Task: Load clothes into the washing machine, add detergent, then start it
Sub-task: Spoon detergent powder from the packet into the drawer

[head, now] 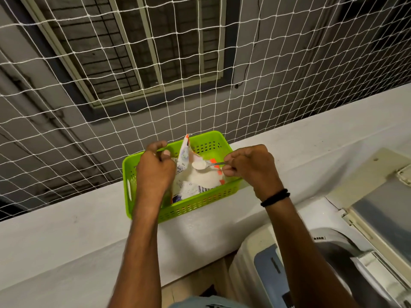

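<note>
A green plastic basket [195, 205] sits on a white ledge. Inside it lies an open detergent packet [191, 185] with white powder showing. My left hand [154, 167] grips the packet's left edge and holds it open. My right hand [251, 166] pinches the handle of a metal spoon [200, 164], whose bowl holds a heap of white powder just above the packet's mouth. The top-loading washing machine [347, 247] stands at the lower right with its lid [375, 207] raised; its drum is mostly out of sight.
The white ledge [66, 236] runs across the view below a white safety net [200, 85]. Behind the net are a grey wall and a barred window. The machine's blue-grey control panel [269, 265] lies under my right forearm.
</note>
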